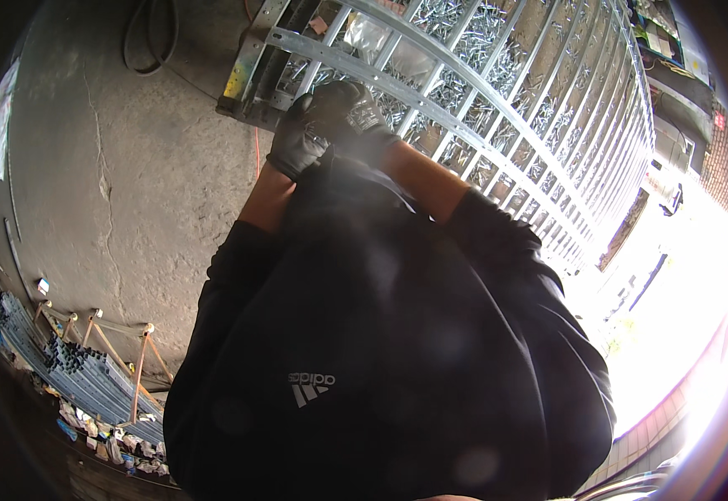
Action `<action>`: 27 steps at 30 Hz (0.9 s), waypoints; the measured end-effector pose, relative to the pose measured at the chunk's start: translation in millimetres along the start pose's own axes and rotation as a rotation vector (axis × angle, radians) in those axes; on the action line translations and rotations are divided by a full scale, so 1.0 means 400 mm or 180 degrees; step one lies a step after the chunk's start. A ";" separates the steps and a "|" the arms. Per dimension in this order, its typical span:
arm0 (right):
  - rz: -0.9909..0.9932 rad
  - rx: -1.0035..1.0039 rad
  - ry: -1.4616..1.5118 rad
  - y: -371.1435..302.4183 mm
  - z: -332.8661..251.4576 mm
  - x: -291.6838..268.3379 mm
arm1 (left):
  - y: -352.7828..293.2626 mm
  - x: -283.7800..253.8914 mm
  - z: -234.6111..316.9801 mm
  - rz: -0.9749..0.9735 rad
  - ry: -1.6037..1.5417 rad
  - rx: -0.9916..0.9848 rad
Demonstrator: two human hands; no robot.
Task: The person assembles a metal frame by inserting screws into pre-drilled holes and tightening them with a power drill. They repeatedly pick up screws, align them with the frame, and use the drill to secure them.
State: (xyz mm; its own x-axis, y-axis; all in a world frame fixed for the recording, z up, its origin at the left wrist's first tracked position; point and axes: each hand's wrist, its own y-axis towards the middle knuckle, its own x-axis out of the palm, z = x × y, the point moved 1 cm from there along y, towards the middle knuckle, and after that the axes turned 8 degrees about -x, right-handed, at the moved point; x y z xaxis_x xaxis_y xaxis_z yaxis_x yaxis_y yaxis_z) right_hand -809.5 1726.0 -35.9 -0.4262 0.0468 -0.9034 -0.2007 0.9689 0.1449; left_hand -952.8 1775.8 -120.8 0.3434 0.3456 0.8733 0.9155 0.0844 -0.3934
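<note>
My left hand [295,144], in a dark work glove, is closed close to the near left corner of a long galvanized metal frame [364,73]. Against it presses my right hand [349,115], gloved alike, its fingers curled in toward the left one. Anything between the two hands is hidden, and the gloves are slightly blurred. Beyond them run the frame's parallel metal bars. Many small loose metal pieces, perhaps screws or bolts [451,88], lie scattered under and between these bars. A clear plastic bag [368,37] rests among them.
A yellow and dark steel beam end [240,79] sticks out at the frame's left corner. A black hose or cable [153,67] loops on the concrete floor [163,175]. Stacked metal tubes [88,371] lie by a rusty rack [138,367] at lower left. Bright daylight floods the right.
</note>
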 end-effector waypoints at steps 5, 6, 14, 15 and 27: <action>0.0044 0.0149 -0.0100 -0.001 0.015 0.017 | 0.008 0.006 -0.009 0.0173 -0.0097 0.0004; 0.0127 -0.0215 -0.0417 -0.005 0.019 0.013 | 0.006 0.002 -0.013 0.0377 -0.0145 0.0034; -0.0239 0.0080 -0.0102 0.024 0.030 -0.014 | -0.020 -0.008 -0.022 0.0991 0.1079 0.0731; -0.0333 0.0074 -0.0081 0.034 0.027 -0.016 | -0.025 0.007 -0.020 0.0704 0.0365 0.0388; 0.0124 0.1364 0.1116 0.023 0.199 -0.045 | -0.032 0.025 0.070 0.0794 0.0318 0.0158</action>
State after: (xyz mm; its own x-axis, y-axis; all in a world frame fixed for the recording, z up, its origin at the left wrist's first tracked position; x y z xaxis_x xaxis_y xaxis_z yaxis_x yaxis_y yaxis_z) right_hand -733.7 1753.4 -50.4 -0.7090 0.0717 -0.7016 0.1667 0.9837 -0.0679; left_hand -966.8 1804.4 -115.2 0.5784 0.2679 0.7706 0.7893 0.0548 -0.6115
